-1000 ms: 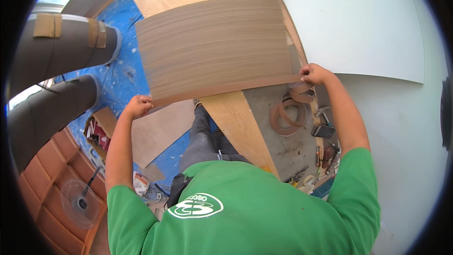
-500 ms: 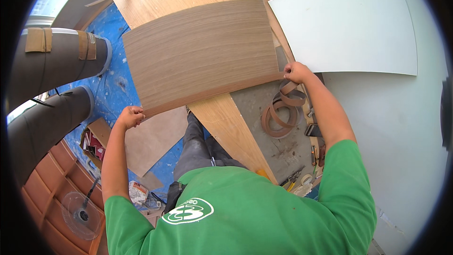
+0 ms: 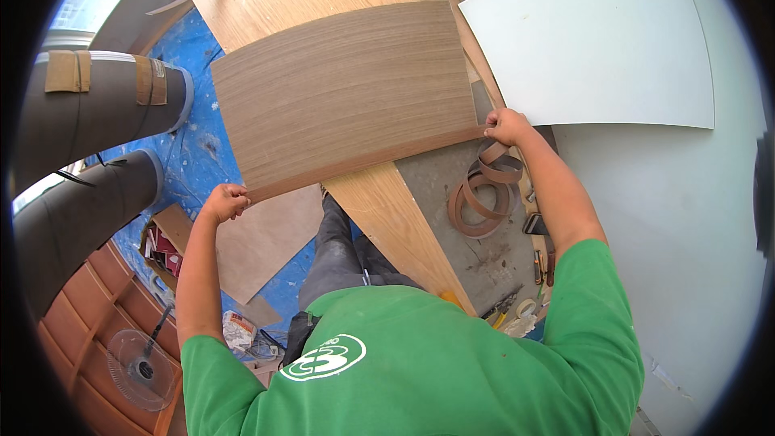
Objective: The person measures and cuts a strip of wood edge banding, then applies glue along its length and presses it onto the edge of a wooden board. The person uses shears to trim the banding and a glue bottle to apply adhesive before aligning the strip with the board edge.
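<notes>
The left hand [image 3: 228, 203] and right hand [image 3: 507, 126] pinch a brown strip [image 3: 363, 161] stretched along the near edge of a wood-grain panel [image 3: 343, 89]; brown coils [image 3: 459, 214] lie below the right hand.

Logging vs a second ago: I've got the wood-grain board [image 3: 347, 89] and reddish edge strip [image 3: 363, 162] further left in frame. Left hand [image 3: 228, 203] now lower and more left; right hand [image 3: 508, 126] also left, right of centre. White panel [image 3: 589, 40] shifted left too. Dark phone-like device [image 3: 534, 224], right side, now partly behind right forearm. Fan [image 3: 144, 369] lower, lower-left corner.
</notes>
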`<state>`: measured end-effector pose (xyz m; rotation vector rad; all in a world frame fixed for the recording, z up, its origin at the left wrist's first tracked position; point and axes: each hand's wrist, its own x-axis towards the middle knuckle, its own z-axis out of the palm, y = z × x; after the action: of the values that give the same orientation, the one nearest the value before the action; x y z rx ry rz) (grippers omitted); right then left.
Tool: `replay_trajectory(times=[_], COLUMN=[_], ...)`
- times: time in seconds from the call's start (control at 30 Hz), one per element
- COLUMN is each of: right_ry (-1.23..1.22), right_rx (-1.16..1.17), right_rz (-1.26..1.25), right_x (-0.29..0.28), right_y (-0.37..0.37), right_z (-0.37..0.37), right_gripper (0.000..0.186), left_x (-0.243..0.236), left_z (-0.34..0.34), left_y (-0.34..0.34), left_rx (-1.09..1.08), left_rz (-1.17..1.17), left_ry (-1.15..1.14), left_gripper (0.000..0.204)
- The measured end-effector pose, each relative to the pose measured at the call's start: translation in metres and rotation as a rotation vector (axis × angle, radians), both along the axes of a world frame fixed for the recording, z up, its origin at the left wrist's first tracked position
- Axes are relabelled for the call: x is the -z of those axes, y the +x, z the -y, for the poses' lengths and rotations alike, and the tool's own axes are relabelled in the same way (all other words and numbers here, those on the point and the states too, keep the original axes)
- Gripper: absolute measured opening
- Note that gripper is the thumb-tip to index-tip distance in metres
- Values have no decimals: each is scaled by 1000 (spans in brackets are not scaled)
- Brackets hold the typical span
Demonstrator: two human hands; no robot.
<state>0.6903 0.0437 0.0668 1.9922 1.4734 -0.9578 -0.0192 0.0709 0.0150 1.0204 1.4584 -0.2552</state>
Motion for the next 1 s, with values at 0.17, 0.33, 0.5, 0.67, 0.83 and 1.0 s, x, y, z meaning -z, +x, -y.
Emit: replay_trajectory(times=[0.17, 0.33, 0.5, 0.67, 0.83, 1.0], right_ry=[-17, 2, -44, 76, 156, 172], right_rx=[-25, 32, 258, -19, -169, -167], right_rz=[39, -37, -262, -550, -793, -897], right_x=[5, 1, -44, -121, -162, -167], right_y=[-3, -4, -9, -33, -78, -114], right_z=[2, 2, 24, 83, 139, 172], right_gripper=[26, 27, 28, 27, 27, 27], left_x=[-1, -4, -17, -49, -99, -180], left_z=[-2, -1, 23, 85, 134, 153], left_y=[0, 0, -24, -46, 15, 139], left_rx=[60, 92, 131, 364, 579, 387], left_rz=[-9, -20, 42, 56, 330, 657], left_ry=[15, 32, -9, -81, -233, -305], left_gripper=[18, 16, 14, 16, 27, 32])
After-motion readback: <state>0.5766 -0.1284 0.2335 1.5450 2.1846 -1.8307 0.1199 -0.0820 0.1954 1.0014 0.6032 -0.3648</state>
